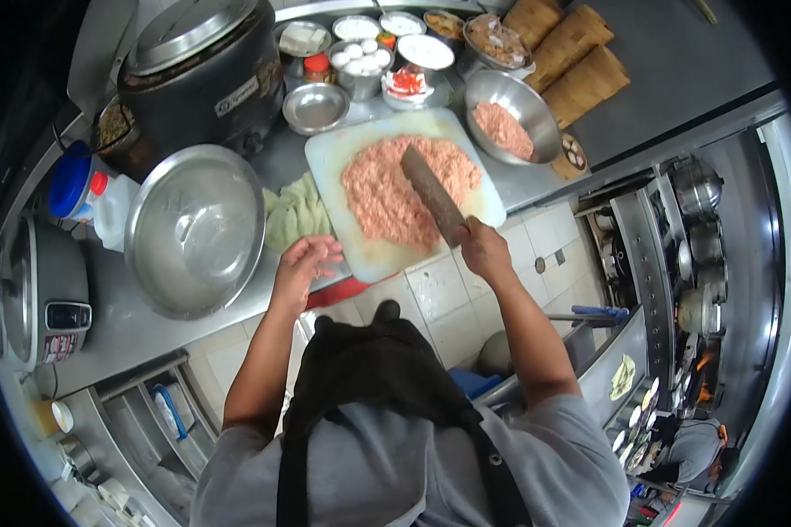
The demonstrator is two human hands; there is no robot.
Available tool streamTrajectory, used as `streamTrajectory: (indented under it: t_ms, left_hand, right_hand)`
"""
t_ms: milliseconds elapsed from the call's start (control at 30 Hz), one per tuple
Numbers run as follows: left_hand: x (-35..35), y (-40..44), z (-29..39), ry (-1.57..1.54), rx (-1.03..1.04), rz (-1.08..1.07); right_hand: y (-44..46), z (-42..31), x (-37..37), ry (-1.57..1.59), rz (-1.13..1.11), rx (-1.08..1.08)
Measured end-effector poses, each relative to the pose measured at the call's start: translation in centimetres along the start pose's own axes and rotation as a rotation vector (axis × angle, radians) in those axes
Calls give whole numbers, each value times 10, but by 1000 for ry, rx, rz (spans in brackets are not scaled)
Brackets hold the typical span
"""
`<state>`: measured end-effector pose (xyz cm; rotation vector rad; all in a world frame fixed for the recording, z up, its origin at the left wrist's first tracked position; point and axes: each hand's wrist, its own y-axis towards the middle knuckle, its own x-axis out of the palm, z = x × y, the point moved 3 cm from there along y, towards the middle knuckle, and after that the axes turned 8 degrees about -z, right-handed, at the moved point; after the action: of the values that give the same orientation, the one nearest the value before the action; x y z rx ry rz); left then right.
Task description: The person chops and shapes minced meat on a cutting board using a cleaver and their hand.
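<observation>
Pink minced meat [373, 189] is spread over a pale cutting board [325, 167]. My right hand [485, 250] grips a cleaver [432, 195] by its handle at the board's near right edge, and the wide blade lies across the meat. My left hand [308, 263] is at the board's near left corner, fingers apart and curled a little, with nothing in it. Beside that hand lies a crumpled green cloth [293, 213]. Past the board's far right side, a steel bowl [540, 123] holds more minced meat.
A large steel basin [193, 233] stands at the left, before a big dark cooker [206, 88]. Behind the board are a bowl of eggs [360, 66], a small steel bowl [316, 108] and a red-lidded jar [316, 68]. Another person [694, 452] is at the far lower right.
</observation>
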<state>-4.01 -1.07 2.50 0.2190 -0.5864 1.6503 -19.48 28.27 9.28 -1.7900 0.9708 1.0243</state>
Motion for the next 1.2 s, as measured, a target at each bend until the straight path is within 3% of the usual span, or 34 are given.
streamTrajectory:
  t_ms: [100,133,200,367,600,800,1000,1033,1133,1200]
  left_hand:
    - [1,8,3,27,-4,-4]
    - [3,12,4,33,-8,8]
    - [9,20,8,45,-6,34]
    - [34,40,9,125,11,109]
    - [66,64,-2,175,-7,155]
    - [68,76,-14,358,53,363]
    - [68,75,-38,298,185,440]
    - [67,74,-41,304,181,448]
    - [68,74,-38,327,190,454]
    - [69,74,-31,340,215,439]
  right_hand:
    - [-19,17,-27,72,120,-32]
    - [-23,30,-36,314,147,-136]
    - [-35,57,-53,763,-25,113]
    - [-47,146,-22,1008,-109,302]
    - [-11,185,19,1289,-234,408]
    - [49,169,24,1165,-367,247]
    - [114,137,5,963,-445,20]
    - [127,139,6,888,-470,0]
    - [144,107,-14,322,-109,-499]
    - [129,83,-32,137,-262,-326]
